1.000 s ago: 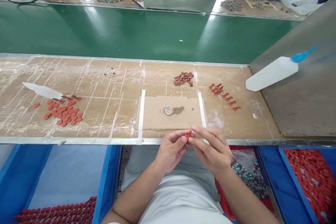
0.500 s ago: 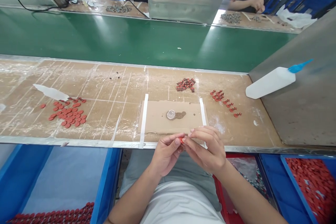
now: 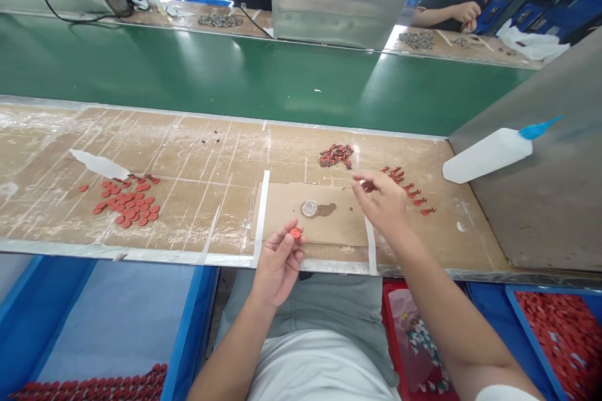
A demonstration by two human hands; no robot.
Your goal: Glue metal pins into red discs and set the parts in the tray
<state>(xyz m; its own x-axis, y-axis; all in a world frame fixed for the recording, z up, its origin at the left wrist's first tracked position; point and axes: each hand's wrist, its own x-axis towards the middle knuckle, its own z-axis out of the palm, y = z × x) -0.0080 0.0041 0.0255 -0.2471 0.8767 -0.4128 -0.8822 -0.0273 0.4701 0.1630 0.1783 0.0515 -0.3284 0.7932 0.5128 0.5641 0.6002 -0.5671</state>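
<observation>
Held between the thumb and fingers of my left hand [image 3: 279, 263] is a small round red disc [image 3: 295, 233], just above the front edge of the cardboard pad [image 3: 277, 225]. My right hand [image 3: 383, 203] is over the pad's right side, its thumb and forefinger slightly apart, and I make out nothing held in them. It is nearest to a heap of small red-and-dark pieces [image 3: 336, 155] behind it. Partly behind its fingers runs a row of red discs with dark stems [image 3: 416, 194]. On the pad a small clear round dish [image 3: 309, 208] sits beside a brown wet stain.
Loose red discs [image 3: 132, 205] lie at the left by a white nozzle-tipped bottle [image 3: 100, 165]. A white bottle with blue tip [image 3: 489, 153] leans against the metal panel [image 3: 555, 188] at right. Blue bins [image 3: 181, 326] stand below. Across the green belt [image 3: 188, 69], other people's hands work.
My hands have separated. The left moved left with the red disc, while the right moved forward and right toward the heap of small pieces. The view shifted slightly.
</observation>
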